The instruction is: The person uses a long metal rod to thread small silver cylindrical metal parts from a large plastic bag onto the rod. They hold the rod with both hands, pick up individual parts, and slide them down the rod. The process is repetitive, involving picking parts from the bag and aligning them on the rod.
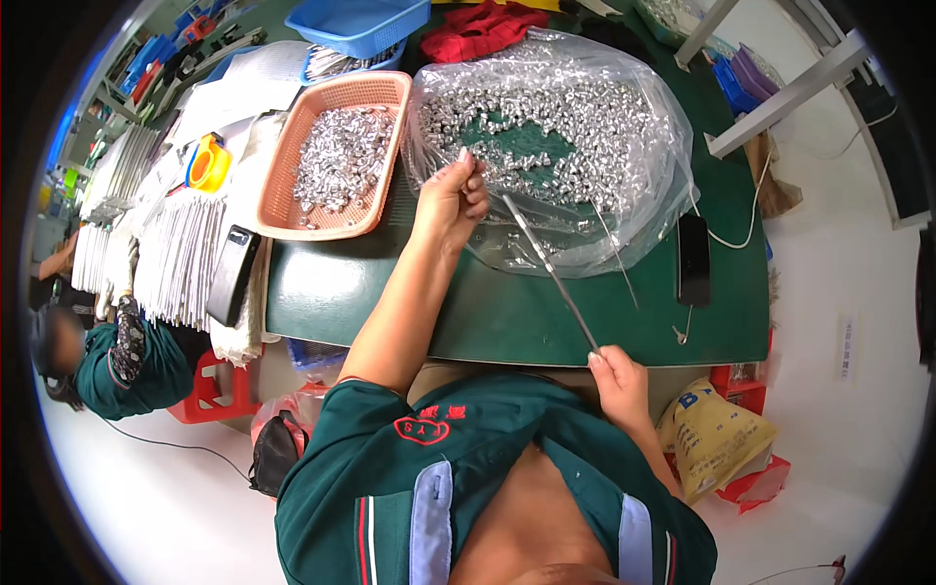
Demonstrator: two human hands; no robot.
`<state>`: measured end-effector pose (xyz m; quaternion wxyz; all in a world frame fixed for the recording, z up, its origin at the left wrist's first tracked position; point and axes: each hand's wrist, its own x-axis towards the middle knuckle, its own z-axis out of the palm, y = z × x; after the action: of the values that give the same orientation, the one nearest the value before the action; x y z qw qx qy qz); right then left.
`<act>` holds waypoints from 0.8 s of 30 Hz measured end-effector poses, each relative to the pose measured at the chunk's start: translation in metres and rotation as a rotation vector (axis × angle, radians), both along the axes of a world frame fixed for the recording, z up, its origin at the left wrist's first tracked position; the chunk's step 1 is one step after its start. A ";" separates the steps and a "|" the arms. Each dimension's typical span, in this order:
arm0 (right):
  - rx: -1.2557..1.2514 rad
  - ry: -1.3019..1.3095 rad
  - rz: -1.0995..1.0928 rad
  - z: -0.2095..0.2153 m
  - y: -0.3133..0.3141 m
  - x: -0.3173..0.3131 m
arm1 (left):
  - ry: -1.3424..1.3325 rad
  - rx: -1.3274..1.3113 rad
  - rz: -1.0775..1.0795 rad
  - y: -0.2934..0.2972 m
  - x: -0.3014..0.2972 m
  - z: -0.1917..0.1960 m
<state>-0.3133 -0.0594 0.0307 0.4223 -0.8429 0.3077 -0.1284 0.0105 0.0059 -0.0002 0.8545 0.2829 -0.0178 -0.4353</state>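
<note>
My right hand (pixel 616 378) grips the lower end of a thin metal rod (pixel 556 275), which slants up and left over the table's front part. The rod's upper stretch looks brighter and thicker than the rest. My left hand (pixel 453 203) is closed in a pinch close to the rod's upper tip, at the near edge of a clear plastic bag (pixel 624 239). What its fingers hold, if anything, is too small to make out. Many small shiny metal pieces (pixel 600 117) lie spread on the bag around a bare green patch. A second, thinner rod (pixel 616 255) rests across the bag's near right side.
An orange basket (pixel 275 185) of similar metal pieces stands at the left, with a blue basket (pixel 361 44) behind it. Phones (pixel 693 261) (pixel 234 276) lie at both sides. Red cloth (pixel 483 31) is at the back. Another person (pixel 132 366) sits at far left beside stacked strips (pixel 185 253).
</note>
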 end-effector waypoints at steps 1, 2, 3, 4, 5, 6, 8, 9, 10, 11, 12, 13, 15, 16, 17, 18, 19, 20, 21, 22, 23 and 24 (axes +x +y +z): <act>0.023 0.018 -0.012 -0.001 0.000 -0.002 | 0.151 -0.115 -0.073 0.002 0.001 0.003; 0.046 0.036 -0.024 -0.002 0.000 -0.002 | 0.216 -0.193 -0.127 0.002 -0.003 0.006; 0.009 0.043 -0.052 -0.003 -0.001 -0.001 | 0.286 -0.272 -0.178 0.000 -0.011 0.008; -0.028 0.049 -0.080 -0.005 -0.001 0.000 | 0.373 -0.360 -0.241 0.001 -0.016 0.009; -0.065 0.054 -0.107 -0.006 -0.001 0.003 | 0.390 -0.385 -0.262 0.002 -0.019 0.009; -0.163 0.047 -0.102 -0.007 -0.002 0.004 | 0.423 -0.374 -0.267 0.001 -0.023 0.009; -0.356 0.032 -0.088 -0.009 -0.005 0.010 | 0.469 -0.361 -0.272 0.000 -0.031 0.013; -0.402 0.063 -0.096 -0.011 -0.006 0.012 | 0.484 -0.354 -0.273 0.001 -0.035 0.016; -0.447 0.094 -0.105 -0.013 -0.006 0.013 | 0.500 -0.347 -0.274 0.001 -0.039 0.018; -0.492 0.125 -0.113 -0.015 -0.006 0.014 | 0.510 -0.334 -0.264 0.001 -0.041 0.018; -0.497 0.138 -0.125 -0.018 -0.005 0.015 | 0.513 -0.324 -0.253 0.002 -0.042 0.019; -0.501 0.151 -0.137 -0.021 -0.005 0.016 | 0.516 -0.313 -0.242 0.002 -0.042 0.020; -0.561 0.156 -0.114 -0.024 -0.006 0.016 | 0.508 -0.292 -0.211 0.003 -0.044 0.020; -0.616 0.149 -0.078 -0.025 -0.007 0.016 | 0.507 -0.282 -0.201 0.003 -0.045 0.019; -0.671 0.142 -0.041 -0.025 -0.008 0.016 | 0.508 -0.273 -0.191 0.004 -0.045 0.018; -0.624 0.156 -0.048 -0.022 -0.009 0.017 | 0.498 -0.265 -0.180 0.004 -0.045 0.018; -0.577 0.171 -0.055 -0.015 -0.009 0.019 | 0.490 -0.257 -0.168 0.003 -0.046 0.017; -0.530 0.187 -0.061 -0.009 -0.010 0.021 | 0.481 -0.249 -0.156 0.003 -0.046 0.015; -0.563 0.175 -0.085 -0.003 -0.013 0.023 | 0.487 -0.265 -0.155 0.003 -0.046 0.014; -0.675 0.121 -0.097 0.000 -0.020 0.027 | 0.492 -0.281 -0.153 0.003 -0.046 0.013; -0.785 0.066 -0.109 0.003 -0.030 0.032 | 0.498 -0.297 -0.151 0.003 -0.046 0.012; -0.809 0.071 -0.109 0.006 -0.039 0.035 | 0.507 -0.302 -0.155 0.002 -0.046 0.013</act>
<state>-0.2781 -0.0983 0.0366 0.0383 -0.9273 0.2908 -0.2323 -0.0355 0.0078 0.0123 0.8283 0.0329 0.1100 -0.5485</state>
